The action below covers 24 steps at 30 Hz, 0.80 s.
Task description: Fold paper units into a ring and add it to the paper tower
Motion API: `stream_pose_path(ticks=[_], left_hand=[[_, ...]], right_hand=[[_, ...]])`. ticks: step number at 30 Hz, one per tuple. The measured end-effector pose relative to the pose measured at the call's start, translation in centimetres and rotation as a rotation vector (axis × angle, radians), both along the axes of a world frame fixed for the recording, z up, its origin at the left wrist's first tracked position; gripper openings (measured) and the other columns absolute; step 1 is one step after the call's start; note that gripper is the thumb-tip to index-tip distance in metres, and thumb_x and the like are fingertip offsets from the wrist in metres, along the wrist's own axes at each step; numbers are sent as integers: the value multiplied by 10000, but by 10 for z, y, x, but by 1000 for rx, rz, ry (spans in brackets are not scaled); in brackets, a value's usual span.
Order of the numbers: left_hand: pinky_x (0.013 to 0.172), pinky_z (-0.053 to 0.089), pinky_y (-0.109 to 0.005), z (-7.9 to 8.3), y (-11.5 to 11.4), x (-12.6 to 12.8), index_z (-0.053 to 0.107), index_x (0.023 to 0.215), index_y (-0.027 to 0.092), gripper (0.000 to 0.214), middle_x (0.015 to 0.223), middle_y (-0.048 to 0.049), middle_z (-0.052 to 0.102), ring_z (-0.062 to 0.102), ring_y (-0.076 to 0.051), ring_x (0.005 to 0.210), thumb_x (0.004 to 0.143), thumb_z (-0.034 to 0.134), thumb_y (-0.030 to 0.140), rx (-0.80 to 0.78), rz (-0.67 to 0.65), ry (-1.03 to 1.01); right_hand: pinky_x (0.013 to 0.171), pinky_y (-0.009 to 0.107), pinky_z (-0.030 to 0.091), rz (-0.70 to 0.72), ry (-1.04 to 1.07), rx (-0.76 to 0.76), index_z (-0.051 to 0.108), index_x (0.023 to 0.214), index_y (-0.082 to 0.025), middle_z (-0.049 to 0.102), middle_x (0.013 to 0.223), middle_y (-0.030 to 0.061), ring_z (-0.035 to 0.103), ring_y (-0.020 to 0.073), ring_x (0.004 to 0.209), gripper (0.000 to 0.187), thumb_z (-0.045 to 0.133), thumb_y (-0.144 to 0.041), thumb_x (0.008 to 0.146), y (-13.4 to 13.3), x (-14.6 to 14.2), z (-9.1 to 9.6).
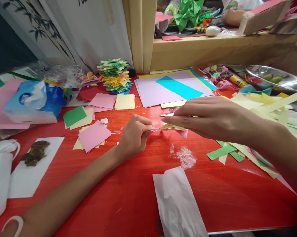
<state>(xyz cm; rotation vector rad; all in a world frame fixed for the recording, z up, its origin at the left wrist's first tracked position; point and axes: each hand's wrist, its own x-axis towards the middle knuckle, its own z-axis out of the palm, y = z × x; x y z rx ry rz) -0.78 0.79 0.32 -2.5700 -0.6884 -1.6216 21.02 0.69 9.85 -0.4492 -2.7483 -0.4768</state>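
Note:
Over the middle of the red table (128, 197), both my hands hold a small folded paper piece (173, 129) of pink and yellow. My left hand (134, 136) is closed, pinching the pink left end between thumb and fingers. My right hand (212, 117) lies over the piece from the right, fingers pressed together on its yellow top. A pink corner hangs below the right fingers. Something thin and metallic (166, 114) lies just behind the fingertips.
Loose pink, yellow and green paper squares (94, 135) lie left of my hands, a tissue pack (34, 102) further left. A stack of folded paper pieces (115, 77) and large lilac sheets (163, 90) sit behind. Paper strips (262, 105) and a metal bowl (274, 79) are right. White paper (178, 204) lies near.

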Motion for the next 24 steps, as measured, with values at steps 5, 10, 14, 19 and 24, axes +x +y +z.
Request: stream_pose_path(ticks=[5,10,14,19,24], left_hand=[[656,448,-275,-1,-1,-1,460,860,183,42,816,-34,562,490,-132,765,848,479,148,-61,35,4],[651,449,-282,0,-1,-1,449,871,196,55,814,-23,560,489,-130,748,852,467,148,-42,28,10],[652,442,-279,0,-2,-1,452,871,194,53,819,-25,561,487,-132,760,851,475,150,-55,36,13],[659,436,-281,0,-2,-2,465,860,189,75,806,-28,560,481,-134,750,842,466,116,-52,28,34],[638,436,-282,0,0,-1,445,867,197,71,807,-34,559,486,-138,731,846,458,130,23,6,31]], right_hand=[[588,271,372,2,-7,6,600,937,-159,555,728,19,490,97,676,306,296,-191,949,-5,-1,0],[597,275,370,8,3,-4,583,983,-163,541,739,11,481,91,677,278,314,-227,950,-4,-1,-2],[592,271,377,20,-3,-11,578,990,-162,528,742,16,480,91,670,266,321,-220,948,-3,1,-2],[639,270,408,8,-16,-60,553,1073,-182,543,794,29,502,95,705,267,342,-283,945,-1,3,-5],[649,263,438,-18,30,-74,572,1051,-190,568,813,30,536,103,725,280,323,-266,947,-1,1,-8]])
